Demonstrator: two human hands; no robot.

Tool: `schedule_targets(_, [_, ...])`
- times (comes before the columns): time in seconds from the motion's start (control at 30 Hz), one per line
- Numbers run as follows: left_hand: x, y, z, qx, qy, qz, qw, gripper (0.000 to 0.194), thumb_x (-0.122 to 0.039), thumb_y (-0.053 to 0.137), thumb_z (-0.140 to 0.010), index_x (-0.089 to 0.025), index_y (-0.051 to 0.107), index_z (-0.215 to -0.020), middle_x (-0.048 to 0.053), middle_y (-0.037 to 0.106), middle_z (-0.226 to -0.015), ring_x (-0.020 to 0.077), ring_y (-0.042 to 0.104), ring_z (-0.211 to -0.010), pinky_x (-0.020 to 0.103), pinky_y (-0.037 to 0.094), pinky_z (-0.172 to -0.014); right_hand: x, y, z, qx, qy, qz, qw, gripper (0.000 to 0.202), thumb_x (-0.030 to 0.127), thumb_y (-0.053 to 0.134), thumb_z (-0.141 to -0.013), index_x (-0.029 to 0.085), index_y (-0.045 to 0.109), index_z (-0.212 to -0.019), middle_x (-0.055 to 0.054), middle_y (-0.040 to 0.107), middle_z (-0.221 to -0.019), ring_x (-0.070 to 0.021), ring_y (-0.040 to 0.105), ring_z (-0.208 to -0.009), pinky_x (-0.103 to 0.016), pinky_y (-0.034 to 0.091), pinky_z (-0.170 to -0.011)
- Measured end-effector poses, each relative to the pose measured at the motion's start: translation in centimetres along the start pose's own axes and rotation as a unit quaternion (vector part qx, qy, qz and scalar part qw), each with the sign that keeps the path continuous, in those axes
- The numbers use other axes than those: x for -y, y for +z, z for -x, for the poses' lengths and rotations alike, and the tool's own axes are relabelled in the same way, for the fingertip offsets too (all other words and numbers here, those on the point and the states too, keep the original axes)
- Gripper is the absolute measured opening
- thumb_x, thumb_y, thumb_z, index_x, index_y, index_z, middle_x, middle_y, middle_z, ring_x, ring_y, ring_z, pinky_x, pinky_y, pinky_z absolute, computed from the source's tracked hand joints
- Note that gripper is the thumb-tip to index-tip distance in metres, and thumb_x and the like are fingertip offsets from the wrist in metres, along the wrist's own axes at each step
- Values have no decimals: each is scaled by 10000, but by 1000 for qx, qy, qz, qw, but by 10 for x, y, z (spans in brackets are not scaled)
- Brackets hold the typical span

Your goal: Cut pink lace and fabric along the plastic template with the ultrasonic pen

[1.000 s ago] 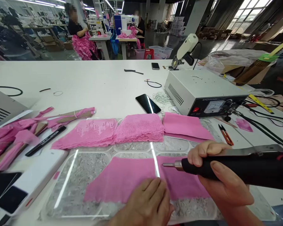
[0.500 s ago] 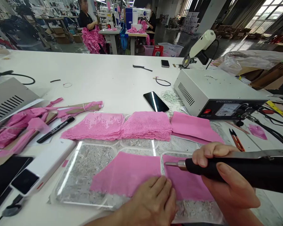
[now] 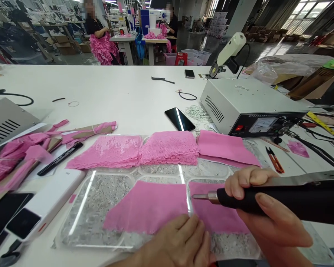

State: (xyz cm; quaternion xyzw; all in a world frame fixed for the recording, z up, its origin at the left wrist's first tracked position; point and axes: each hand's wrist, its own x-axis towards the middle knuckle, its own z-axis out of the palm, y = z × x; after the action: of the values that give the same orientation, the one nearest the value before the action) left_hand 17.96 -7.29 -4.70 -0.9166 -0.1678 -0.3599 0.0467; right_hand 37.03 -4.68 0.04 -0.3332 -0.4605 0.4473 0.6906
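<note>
While the black handheld tool (image 3: 303,200) is held in the right hand (image 3: 278,224), with fingers and thumb wrapped around it, its metal tip (image 3: 204,197) is pointed leftward at the pink piece on the right (image 3: 211,218), near that piece's left edge; whether the cloth is touched cannot be told. The left hand (image 3: 183,241) is laid at the near end of the gap between this and the pink piece on the left (image 3: 147,205), fingers bent together; whether anything is pinched in that grip cannot be seen. Beyond both pieces, pink lace stacks (image 3: 169,148) and folded plain cloth (image 3: 225,146) are lined up in a row. Farther back on the white table (image 3: 114,85), a phone (image 3: 179,119) is seen beside tangled pale thread (image 3: 197,112), near a grey box (image 3: 253,96) (fitted with a dial and a red switch).
</note>
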Motion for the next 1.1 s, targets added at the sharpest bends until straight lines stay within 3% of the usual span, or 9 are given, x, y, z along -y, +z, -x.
schedule_targets(0.53, [-4, 1, 6, 64, 30, -24, 997, 291, -347, 558, -980, -102, 643, -849, 66, 684, -741, 157, 667, -700, 280, 551, -724, 8, -3, 10, 45, 30, -1, 999, 120, 308, 676, -829, 230, 593, -865, 11, 506, -749, -113, 537, -544, -285, 506, -499])
schedule_targets(0.83, [-2, 0, 1, 58, 27, -14, 998, 285, -320, 554, -980, -98, 637, -822, 60, 648, -687, 154, 647, -680, 258, 543, -665, 7, 0, 10, 51, 27, 8, 998, 135, 305, 683, -824, 233, 570, -818, 19, 505, -722, -114, 537, -532, -281, 509, -494])
schedule_targets(0.93, [-1, -1, 0, 74, 22, -6, 997, 265, -299, 555, -978, -112, 625, -805, 45, 625, -662, 140, 623, -639, 245, 525, -621, 13, -9, 8, -21, 1, 20, 1000, 136, 312, 700, -773, 230, 606, -827, 14, 502, -710, -126, 531, -541, -304, 513, -503])
schedule_targets(1.03, [0, -6, -2, 81, 18, 4, 997, 217, -262, 537, -981, -122, 622, -838, 48, 634, -707, 134, 621, -658, 240, 519, -630, 22, -33, 0, -161, -65, 31, 984, 112, 246, 651, -658, 222, 613, -761, 7, 494, -708, -122, 500, -512, -312, 475, -470])
schedule_targets(1.1, [0, -11, -5, 83, 26, 3, 996, 155, -208, 517, -982, -131, 620, -897, 61, 657, -775, 144, 634, -713, 252, 525, -667, 29, -55, -7, -269, -103, 28, 957, 136, 200, 589, -558, 205, 582, -694, 6, 495, -688, -112, 488, -489, -295, 440, -454])
